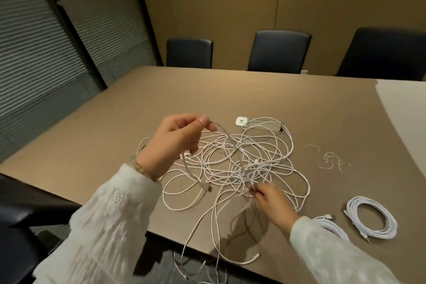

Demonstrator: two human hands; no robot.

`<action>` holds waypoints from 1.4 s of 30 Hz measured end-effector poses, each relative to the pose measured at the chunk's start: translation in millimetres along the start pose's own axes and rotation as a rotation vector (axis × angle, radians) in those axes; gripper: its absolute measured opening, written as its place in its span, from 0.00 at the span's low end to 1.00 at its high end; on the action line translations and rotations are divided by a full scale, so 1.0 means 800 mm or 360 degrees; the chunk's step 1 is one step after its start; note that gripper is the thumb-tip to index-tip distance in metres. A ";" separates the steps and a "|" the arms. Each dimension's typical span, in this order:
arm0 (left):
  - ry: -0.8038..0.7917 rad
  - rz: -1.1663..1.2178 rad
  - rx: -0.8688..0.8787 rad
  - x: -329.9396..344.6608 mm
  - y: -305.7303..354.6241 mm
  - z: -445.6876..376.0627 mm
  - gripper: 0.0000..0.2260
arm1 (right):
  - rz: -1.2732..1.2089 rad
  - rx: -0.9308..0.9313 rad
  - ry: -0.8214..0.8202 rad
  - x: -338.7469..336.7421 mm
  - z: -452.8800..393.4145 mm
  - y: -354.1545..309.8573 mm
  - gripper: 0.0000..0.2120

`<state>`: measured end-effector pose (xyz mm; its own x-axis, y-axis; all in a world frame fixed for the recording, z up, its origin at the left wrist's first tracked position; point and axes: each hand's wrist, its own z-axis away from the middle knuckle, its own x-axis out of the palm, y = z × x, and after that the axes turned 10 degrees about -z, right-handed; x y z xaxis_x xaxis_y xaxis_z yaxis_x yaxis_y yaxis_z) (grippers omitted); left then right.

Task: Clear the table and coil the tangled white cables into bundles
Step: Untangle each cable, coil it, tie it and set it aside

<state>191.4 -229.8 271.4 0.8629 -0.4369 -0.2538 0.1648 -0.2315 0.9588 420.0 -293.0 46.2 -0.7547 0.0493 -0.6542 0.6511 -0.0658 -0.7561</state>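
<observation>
- Tangled white cables [232, 163], thin and looped over one another, are spread across the middle of the brown surface [161, 99], with several strands trailing over the near edge toward the floor.
- Two finished white coiled bundles are seen at the near right: a round one [371, 219] lying flat, and a second [332, 226] just left of it, partly hidden by the right sleeve.
- A white rectangular charger block [241, 121] lies at the far edge of the tangle, and a scatter of thin pale wire ties [329, 157] is set to the right, apart from the cables.
- The left hand [175, 143] is raised above the left of the pile, one strand pinched between thumb and forefinger and lifted clear.
- The right hand [274, 203] is low at the near side, its fingertips closed on strands at the knotted centre.
- The step in hand is judged to be the freeing of a single cable from the knot; coiling of it has not yet begun.
- For the next move, the lifted strand would need to be traced to a plug end, such as the connector [208, 188] lying near the middle, and drawn out loop by loop, while the knot is held down so that it is not tightened.
</observation>
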 end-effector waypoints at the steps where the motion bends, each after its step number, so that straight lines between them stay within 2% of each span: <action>1: 0.0059 0.0008 0.0039 -0.008 0.007 -0.004 0.13 | -0.0005 0.0006 0.0077 -0.010 -0.004 -0.003 0.07; 4: 0.0264 -0.0007 0.0084 -0.030 0.011 -0.017 0.13 | -0.0031 0.0000 0.0305 -0.038 -0.012 -0.014 0.07; 7: 0.0395 0.0109 -0.0091 -0.040 -0.008 -0.034 0.14 | -0.0163 -0.0092 0.0505 -0.067 -0.016 -0.047 0.08; 11: 0.0454 0.0333 -0.0319 -0.031 -0.033 -0.054 0.15 | -0.0367 -0.0340 0.0475 -0.087 -0.016 -0.109 0.09; 14: 0.0411 0.0371 -0.0339 -0.020 -0.032 -0.064 0.15 | -0.0390 -0.0504 0.0315 -0.089 -0.016 -0.151 0.10; 18: 0.0273 0.0150 -0.0254 -0.011 -0.019 -0.074 0.15 | -0.0690 -0.0372 0.0065 -0.080 -0.024 -0.188 0.11; 21: 0.0132 -0.0114 -0.0186 -0.003 -0.016 -0.079 0.16 | -0.1202 -0.0222 0.0254 -0.082 -0.036 -0.213 0.11; 24: -0.0057 -0.0053 -0.0262 0.003 -0.026 -0.079 0.17 | -0.1513 -0.0154 0.0546 -0.097 -0.059 -0.225 0.08; 28: -0.0118 0.0089 -0.0365 -0.008 -0.051 -0.074 0.12 | -0.1268 -0.0160 0.0946 -0.133 -0.094 -0.206 0.11; 31: -0.0142 -0.0083 -0.0392 -0.025 -0.074 -0.070 0.06 | -0.1149 -0.0151 0.1120 -0.157 -0.107 -0.190 0.13; 36: -0.0280 -0.0303 -0.0472 -0.046 -0.100 -0.051 0.04 | -0.1145 -0.0155 0.1271 -0.185 -0.107 -0.175 0.13; 40: -0.0195 -0.0391 -0.0498 -0.065 -0.125 -0.048 0.07 | -0.1169 -0.0105 0.1345 -0.187 -0.103 -0.159 0.12; 42: -0.0042 -0.0278 -0.0522 -0.072 -0.131 -0.049 0.06 | -0.1163 -0.0114 0.1303 -0.179 -0.094 -0.163 0.12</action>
<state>143.2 -146.4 190.3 0.7965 -0.4386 -0.4161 0.4562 -0.0157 0.8898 449.1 -216.2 237.0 -0.6955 0.7010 0.1579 0.0923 0.3051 -0.9478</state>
